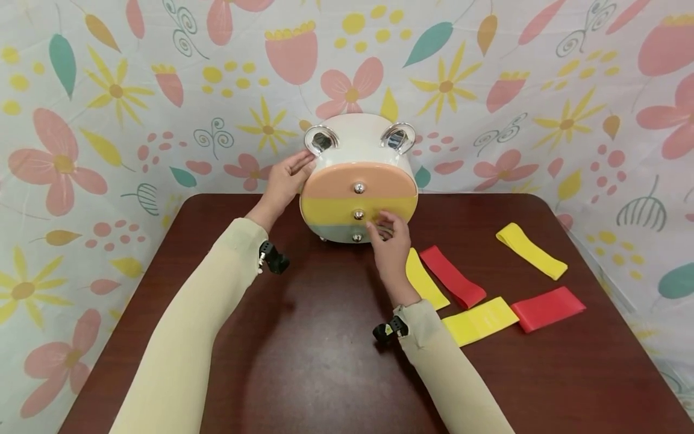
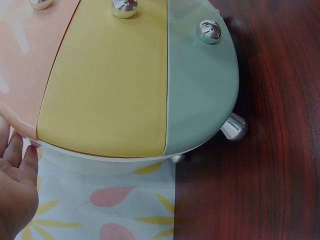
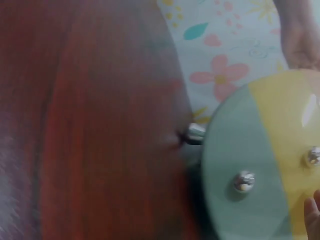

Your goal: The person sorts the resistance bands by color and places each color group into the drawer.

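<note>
A small rounded storage box [image 1: 359,181] with orange, yellow and green drawer fronts stands at the table's far side. It has silver knobs, ear-like silver rings on top and silver feet [image 2: 235,127]. My left hand [image 1: 284,181] rests its fingers against the box's left side, below the left ring [image 1: 321,140]. Before the right part of the yellow drawer [image 1: 331,210] is my right hand [image 1: 393,247], thumb and fingers apart and loosely bent, holding nothing. Its fingertips [image 3: 312,215] are close to the yellow front, apart from the middle knob [image 3: 314,156].
Flat bands lie on the right of the brown table [image 1: 303,361]: yellow bands [image 1: 531,252] [image 1: 479,320] and red bands [image 1: 452,277] [image 1: 547,308], with another yellow one partly behind my right wrist. A flower-patterned cloth [image 1: 190,90] hangs behind the table.
</note>
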Motion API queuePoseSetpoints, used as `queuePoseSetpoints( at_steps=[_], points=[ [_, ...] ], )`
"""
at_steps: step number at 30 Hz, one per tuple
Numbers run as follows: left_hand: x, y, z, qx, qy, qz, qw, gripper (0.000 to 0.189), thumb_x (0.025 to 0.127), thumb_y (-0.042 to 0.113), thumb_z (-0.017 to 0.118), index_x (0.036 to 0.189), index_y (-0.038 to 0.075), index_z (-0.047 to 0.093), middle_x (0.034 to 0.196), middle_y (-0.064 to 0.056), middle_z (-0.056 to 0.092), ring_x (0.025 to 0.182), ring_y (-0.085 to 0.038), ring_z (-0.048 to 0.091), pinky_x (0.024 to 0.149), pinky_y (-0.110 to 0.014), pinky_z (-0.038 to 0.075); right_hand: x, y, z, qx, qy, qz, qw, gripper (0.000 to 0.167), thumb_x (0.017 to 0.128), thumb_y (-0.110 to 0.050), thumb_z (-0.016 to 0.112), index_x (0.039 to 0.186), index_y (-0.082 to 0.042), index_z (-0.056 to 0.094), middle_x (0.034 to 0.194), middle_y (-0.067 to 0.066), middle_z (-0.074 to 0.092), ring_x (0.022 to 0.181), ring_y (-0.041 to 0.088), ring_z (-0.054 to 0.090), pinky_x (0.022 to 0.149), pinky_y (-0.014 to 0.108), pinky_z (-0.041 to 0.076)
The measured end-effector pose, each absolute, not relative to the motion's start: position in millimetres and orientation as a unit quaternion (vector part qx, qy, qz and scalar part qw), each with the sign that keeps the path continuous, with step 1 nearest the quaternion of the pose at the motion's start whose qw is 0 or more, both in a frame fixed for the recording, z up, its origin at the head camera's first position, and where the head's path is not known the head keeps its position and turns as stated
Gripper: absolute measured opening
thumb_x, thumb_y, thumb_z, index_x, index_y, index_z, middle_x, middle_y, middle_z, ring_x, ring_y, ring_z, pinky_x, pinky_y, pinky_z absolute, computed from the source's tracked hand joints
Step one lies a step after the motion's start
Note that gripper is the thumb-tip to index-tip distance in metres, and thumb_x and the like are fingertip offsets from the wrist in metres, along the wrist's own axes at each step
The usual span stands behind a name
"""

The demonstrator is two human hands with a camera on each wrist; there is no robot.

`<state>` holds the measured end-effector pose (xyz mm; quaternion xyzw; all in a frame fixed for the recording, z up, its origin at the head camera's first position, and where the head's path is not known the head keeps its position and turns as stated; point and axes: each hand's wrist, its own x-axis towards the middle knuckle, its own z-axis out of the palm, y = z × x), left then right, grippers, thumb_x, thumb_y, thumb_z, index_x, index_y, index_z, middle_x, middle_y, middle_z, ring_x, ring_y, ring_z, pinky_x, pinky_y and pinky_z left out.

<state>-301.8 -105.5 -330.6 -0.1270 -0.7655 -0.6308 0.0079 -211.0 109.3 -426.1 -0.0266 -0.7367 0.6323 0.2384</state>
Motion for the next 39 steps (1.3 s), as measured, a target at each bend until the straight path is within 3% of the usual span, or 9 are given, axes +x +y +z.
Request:
queuePoseSetpoints(
  at_steps=[4,10,18,23,30,39],
  points=[
    [-301.0,-107.1,-331.1,-0.126,-0.763,-0.634,0.012,0.053,0.106,0.019,0.057,0.154,0.002,0.044,0.155,-0.017,0.052,0.147,-0.024,0.048,0.120,-0.037,0.044,-213.8,102.4,-432.9,-0.024,-0.720,0.655,0.228,0.039,0.094,-0.008,0.074,0.128,0.006,0.062,0.126,0.025,0.058,0.116,0.037,0.065,0.087,0.009,0.052],
    [-299.0,-106.6,-330.8,-0.119,-0.758,-0.641,0.009,0.052,0.106,0.019,0.057,0.154,0.003,0.045,0.155,-0.015,0.052,0.147,-0.023,0.049,0.119,-0.035,0.045,-217.4,89.1,-433.1,-0.024,-0.697,0.670,0.253,0.038,0.092,-0.007,0.076,0.125,0.007,0.063,0.123,0.026,0.057,0.113,0.040,0.065,0.083,0.007,0.052],
    [-300.4,-107.0,-330.9,-0.116,-0.757,-0.643,0.009,0.051,0.106,0.019,0.057,0.154,0.004,0.046,0.155,-0.015,0.052,0.147,-0.022,0.049,0.120,-0.034,0.045,-225.4,73.8,-432.5,-0.032,-0.703,0.651,0.284,0.032,0.090,-0.007,0.079,0.115,0.007,0.065,0.115,0.024,0.057,0.104,0.037,0.067,0.091,0.031,0.062],
    [-299.3,-105.6,-330.6,-0.122,-0.759,-0.640,0.008,0.052,0.106,0.020,0.057,0.154,0.004,0.045,0.155,-0.015,0.052,0.147,-0.022,0.049,0.119,-0.035,0.045,-227.8,70.5,-433.6,-0.040,-0.714,0.631,0.300,0.025,0.091,-0.008,0.077,0.109,0.006,0.067,0.109,0.024,0.060,0.098,0.036,0.067,0.086,0.031,0.062],
    [-299.5,-103.6,-330.0,-0.120,-0.755,-0.645,0.007,0.052,0.106,0.020,0.057,0.154,0.003,0.045,0.155,-0.015,0.052,0.146,-0.023,0.049,0.119,-0.034,0.046,-230.6,72.3,-434.7,-0.017,-0.721,0.608,0.332,0.017,0.092,-0.004,0.073,0.102,0.008,0.066,0.103,0.026,0.058,0.094,0.039,0.067,0.087,0.045,0.063],
    [-298.9,-103.7,-330.8,-0.123,-0.750,-0.650,0.004,0.052,0.107,0.019,0.056,0.155,0.003,0.044,0.156,-0.016,0.051,0.147,-0.023,0.048,0.119,-0.035,0.045,-228.3,73.6,-435.3,-0.009,-0.721,0.602,0.342,0.013,0.090,-0.001,0.072,0.097,0.008,0.065,0.100,0.025,0.057,0.090,0.039,0.066,0.084,0.039,0.064]
  ],
)
